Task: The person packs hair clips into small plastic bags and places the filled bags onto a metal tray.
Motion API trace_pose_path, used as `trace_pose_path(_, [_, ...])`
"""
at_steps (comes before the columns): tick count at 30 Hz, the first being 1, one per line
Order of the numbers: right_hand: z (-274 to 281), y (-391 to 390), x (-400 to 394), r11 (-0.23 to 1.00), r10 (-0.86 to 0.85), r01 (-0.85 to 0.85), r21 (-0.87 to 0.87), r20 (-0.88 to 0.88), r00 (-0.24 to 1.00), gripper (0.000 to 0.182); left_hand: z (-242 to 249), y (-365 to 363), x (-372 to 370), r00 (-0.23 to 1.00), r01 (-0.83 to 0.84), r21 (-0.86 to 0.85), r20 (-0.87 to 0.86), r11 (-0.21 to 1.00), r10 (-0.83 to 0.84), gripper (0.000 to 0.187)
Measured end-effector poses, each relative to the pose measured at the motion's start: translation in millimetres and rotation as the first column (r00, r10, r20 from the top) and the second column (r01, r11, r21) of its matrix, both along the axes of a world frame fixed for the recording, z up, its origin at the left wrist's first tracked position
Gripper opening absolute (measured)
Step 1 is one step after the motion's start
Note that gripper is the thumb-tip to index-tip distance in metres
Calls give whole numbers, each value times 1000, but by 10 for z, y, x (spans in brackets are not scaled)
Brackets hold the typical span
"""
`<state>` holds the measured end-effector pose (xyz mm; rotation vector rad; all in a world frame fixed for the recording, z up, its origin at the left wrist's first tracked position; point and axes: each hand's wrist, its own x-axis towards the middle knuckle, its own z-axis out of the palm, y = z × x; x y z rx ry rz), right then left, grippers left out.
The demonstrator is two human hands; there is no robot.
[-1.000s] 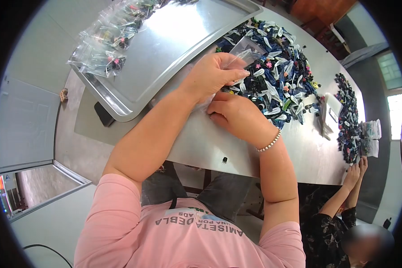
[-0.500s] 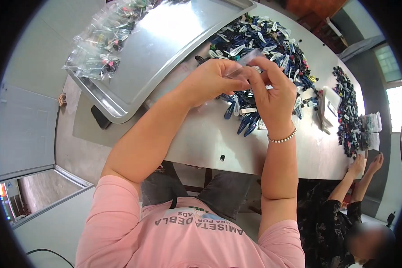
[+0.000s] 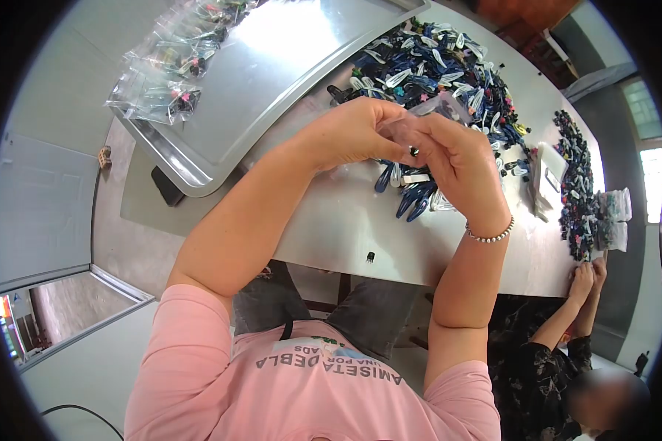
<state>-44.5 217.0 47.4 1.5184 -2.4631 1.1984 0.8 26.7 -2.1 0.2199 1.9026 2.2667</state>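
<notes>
A small clear plastic bag [image 3: 402, 131] is held up between my two hands, above the near side of a heap of hair clips [image 3: 426, 66]. My left hand [image 3: 354, 132] is closed, pinching the bag's left side. Its right side is gripped by the bent fingers of my right hand [image 3: 463, 165], which has a beaded bracelet at the wrist. Something small and dark shows between the fingertips; I cannot make out its kind. Several dark blue snap clips [image 3: 419, 202] lie on the table just below my hands. A small black claw clip [image 3: 371, 257] sits alone near the front edge.
Filled clear bags [image 3: 173, 95] lie along the left of a metal tray [image 3: 217, 143]. To the right are a whitish box-like object [image 3: 548, 176], a long pile of small clips [image 3: 577, 165] and stacked bags [image 3: 613, 220]. A co-worker's hands [image 3: 588, 278] are at the table's right edge.
My right hand has moved slightly right and down, and the bag now shows further right. The co-worker's hands have come together at the table edge.
</notes>
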Motion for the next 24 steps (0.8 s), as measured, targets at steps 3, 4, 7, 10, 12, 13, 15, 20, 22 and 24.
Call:
trace_pose_path(3, [59, -47, 104, 997, -68, 66, 42, 48, 997, 11, 13, -31, 8, 1000, 24, -94, 8, 995, -23, 38])
trace_pose_path(4, [62, -57, 127, 997, -69, 67, 38, 39, 997, 12, 44, -34, 24, 999, 35, -106, 2, 994, -35, 40])
trace_pose_path(7, [24, -49, 145, 988, -36, 47, 145, -78, 996, 13, 80, -46, 28, 995, 85, -121, -40, 989, -90, 46])
trace_pose_path(10, [32, -58, 180, 994, 70, -58, 89, -141, 987, 14, -33, -78, -30, 978, 127, -136, -148, 983, -147, 49])
trace_pose_path(12, [-36, -44, 162, 996, 79, -74, 44, -133, 988, 14, -92, -69, -44, 963, 128, -147, -217, 981, -158, 50])
trace_pose_path(13, [-61, -36, 154, 996, 86, -87, -3, -127, 988, 14, -95, -56, -42, 966, 123, -126, -211, 984, -147, 49])
trace_pose_path(15, [-27, -13, 172, 998, 60, -57, 37, -83, 995, 13, -91, -45, -35, 970, 118, -106, -202, 987, -138, 48])
trace_pose_path(20, [44, -18, 161, 995, 40, -32, 89, -87, 995, 14, -98, -68, -48, 969, 81, -46, -230, 996, -90, 44])
trace_pose_path(22, [-21, -66, 133, 990, 20, -42, -136, -161, 987, 21, -11, -95, -32, 984, 39, -83, -171, 996, -52, 42])
trace_pose_path(24, [90, -30, 174, 985, -80, 59, -162, -130, 988, 24, 15, -97, -20, 993, 1, -118, -114, 993, -15, 40])
